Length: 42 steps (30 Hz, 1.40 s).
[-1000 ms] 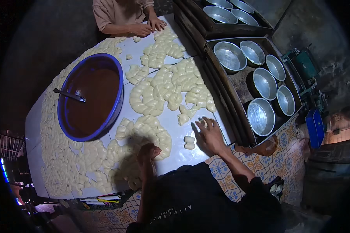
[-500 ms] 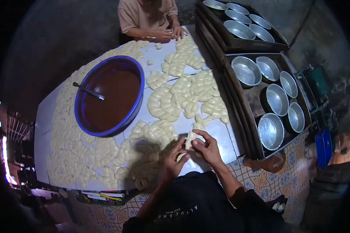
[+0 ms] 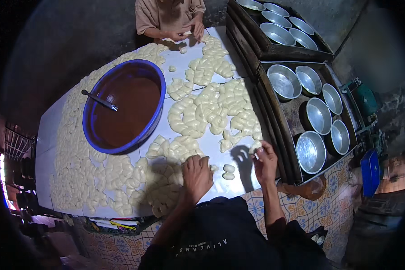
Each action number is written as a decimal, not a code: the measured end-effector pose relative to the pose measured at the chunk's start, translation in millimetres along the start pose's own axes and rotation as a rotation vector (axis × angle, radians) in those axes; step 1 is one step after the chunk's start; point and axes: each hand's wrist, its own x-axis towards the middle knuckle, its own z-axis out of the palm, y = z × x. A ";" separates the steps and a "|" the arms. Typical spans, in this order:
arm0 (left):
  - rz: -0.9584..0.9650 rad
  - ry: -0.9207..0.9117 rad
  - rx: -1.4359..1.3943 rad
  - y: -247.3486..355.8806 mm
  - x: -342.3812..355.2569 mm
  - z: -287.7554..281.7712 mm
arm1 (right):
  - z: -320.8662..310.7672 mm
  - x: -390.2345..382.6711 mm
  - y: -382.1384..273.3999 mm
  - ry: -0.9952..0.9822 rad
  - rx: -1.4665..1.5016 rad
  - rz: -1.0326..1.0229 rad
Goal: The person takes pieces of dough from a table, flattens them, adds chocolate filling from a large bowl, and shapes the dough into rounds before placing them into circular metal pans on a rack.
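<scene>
Pale, lumpy pieces of filled-looking dough [image 3: 189, 117] cover much of the white-topped table. My left hand [image 3: 197, 177] is on the near edge of the dough, its fingers curled down and closed on it; the fingertips are partly hidden. Raised over the table's near right part, my right hand [image 3: 265, 163] pinches a small dough piece [image 3: 255, 146] between thumb and fingers. Between my hands, two small dough balls [image 3: 228, 172] lie touching on the bare tabletop. A smaller dough bit [image 3: 213, 168] sits beside my left thumb.
A blue basin [image 3: 161, 112] of brown filling, with a spoon [image 3: 99, 100] in it, stands left of centre. On the right, stacked dark trays [image 3: 297, 118] carry several round metal pans [image 3: 311, 152]. Across the table, a person's hands [image 3: 184, 33] handle dough.
My hands have parted: the left moved onto the dough, the right moved right with a dough piece. Two dough balls now show between them. The other person's hands have moved apart.
</scene>
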 end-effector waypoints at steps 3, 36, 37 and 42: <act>0.014 0.271 0.062 -26.9 -0.2 24.1 | 19.4 -13.8 10.4 0.008 -0.261 0.006; -0.396 0.346 0.280 -265.2 108.4 -135.7 | 119.6 -6.9 102.5 -0.867 -0.048 0.458; -0.563 -0.318 -0.152 -208.4 142.3 -153.4 | 100.4 3.6 102.9 -0.797 -0.079 0.441; -0.627 -0.082 -0.205 -138.5 122.4 -161.1 | 94.5 2.7 111.8 -0.734 -0.022 0.478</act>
